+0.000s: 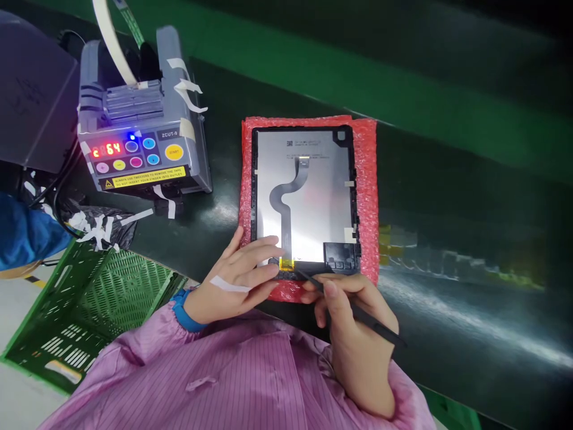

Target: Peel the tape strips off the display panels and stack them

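A tablet display panel [313, 203] lies with its silvery back up in a black frame. A dark, S-shaped flex cable [286, 221] runs down it to yellow tape [287, 263] at the lower edge. My left hand [244, 272] rests open at the panel's lower left, fingers stretched out with their tips beside the cable and the yellow tape. A strip of white tape sticks to its back. My right hand [353, 310] is closed round a slim black spudger [378, 328], whose pointed tip is close to the yellow tape.
Red bubble wrap [367, 203] lies under the panel on the dark green bench. A grey tape dispenser [143, 131] stands at upper left, white tape strips hanging from it. Below it are a black bag [114, 224] with tape scraps and a green crate [129, 286]. A blue sleeve [31, 233] shows far left.
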